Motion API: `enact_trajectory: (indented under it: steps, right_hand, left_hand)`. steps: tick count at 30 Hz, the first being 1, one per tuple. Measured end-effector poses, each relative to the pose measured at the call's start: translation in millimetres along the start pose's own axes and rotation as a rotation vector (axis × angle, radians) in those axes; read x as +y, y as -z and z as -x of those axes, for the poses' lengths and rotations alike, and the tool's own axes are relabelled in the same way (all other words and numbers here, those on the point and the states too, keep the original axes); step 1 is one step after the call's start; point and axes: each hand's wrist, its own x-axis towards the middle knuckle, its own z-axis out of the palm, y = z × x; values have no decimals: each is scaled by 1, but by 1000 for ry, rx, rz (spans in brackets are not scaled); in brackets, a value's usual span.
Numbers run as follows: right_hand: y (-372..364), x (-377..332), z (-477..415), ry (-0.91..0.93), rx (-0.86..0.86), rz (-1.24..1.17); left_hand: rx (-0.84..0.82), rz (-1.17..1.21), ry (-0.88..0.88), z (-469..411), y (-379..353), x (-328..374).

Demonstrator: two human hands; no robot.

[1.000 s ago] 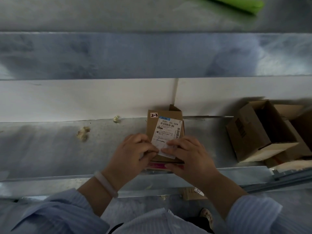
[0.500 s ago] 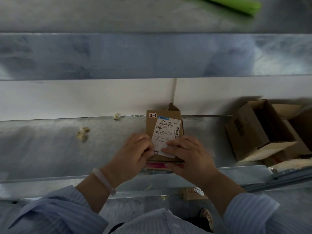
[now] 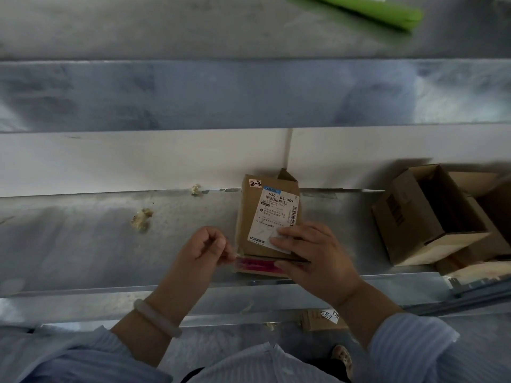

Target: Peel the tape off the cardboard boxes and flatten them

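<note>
On metal table [image 3: 83, 244] lay small cardboard box [image 3: 250, 217], label [image 3: 278, 217] facing up; L hand [image 3: 204, 250], just left of box's near corner, had thumb & fingers curled, pinching clear tape strip [image 3: 231, 255] that ran to box's near edge by pink band [image 3: 257, 265]; R hand [image 3: 312, 255] lay on box's near end, fingers fairly straight, pressing on label, thumb along near edge; open boxes [image 3: 409, 217] stood well right of box; tape scraps [image 3: 142, 218] left of it; green item [image 3: 373, 9] far beyond.
</note>
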Motion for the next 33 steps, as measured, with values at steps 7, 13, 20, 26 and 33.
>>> enact_trajectory:
  steps: [7, 13, 20, 26, 33]
  right_hand:
    - [10, -9, -5, -224, 167, -430]
    - [19, -6, -1, -529, 47, -768]
    - [22, -8, 11, -340, 28, -268]
    - [6, -7, 8, -435, 33, -153]
    - [15, 4, 10, -543, -39, -249]
  left_hand:
    - [-135, 435, -9, -13, -16, 79]
    - [-95, 679, 104, -31, -49, 89]
    - [-161, 694, 206, -43, -86, 77]
    - [-173, 358, 176, -45, -95, 65]
    - [-172, 179, 193, -37, -83, 54]
